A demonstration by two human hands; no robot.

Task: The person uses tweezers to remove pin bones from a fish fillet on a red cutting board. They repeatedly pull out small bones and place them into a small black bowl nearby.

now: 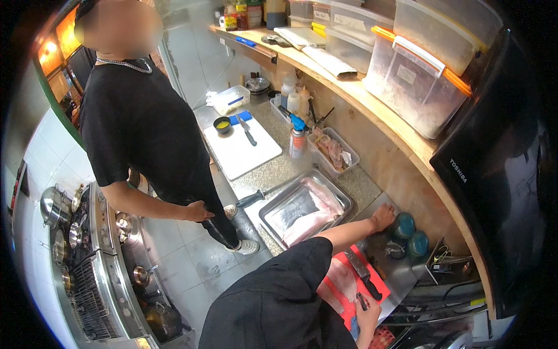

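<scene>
My left hand (383, 217) is by the wall end of the steel counter, beside jars with blue-green lids (404, 224); its fingers look bent, and whether it holds anything is unclear. My right hand (368, 312) is closed on a small black-handled tool (361, 301) over the red cutting board (350, 314); its working end cannot be made out. Pale fish fillets (342, 279) lie on this board, partly hidden by my sleeve. A broad black-handled knife (363, 272) lies along the board's far side. A steel tray (264, 217) holds more large pieces of fish (320, 213).
Another person (144, 122) stands at the left. A white cutting board (244, 152), a blowtorch (297, 135) and a plastic tub of fish scraps (335, 150) are on the counter. A long blue-grey handle (250, 199) juts past its edge. A loaded wooden shelf (392, 139) overhangs the wall side.
</scene>
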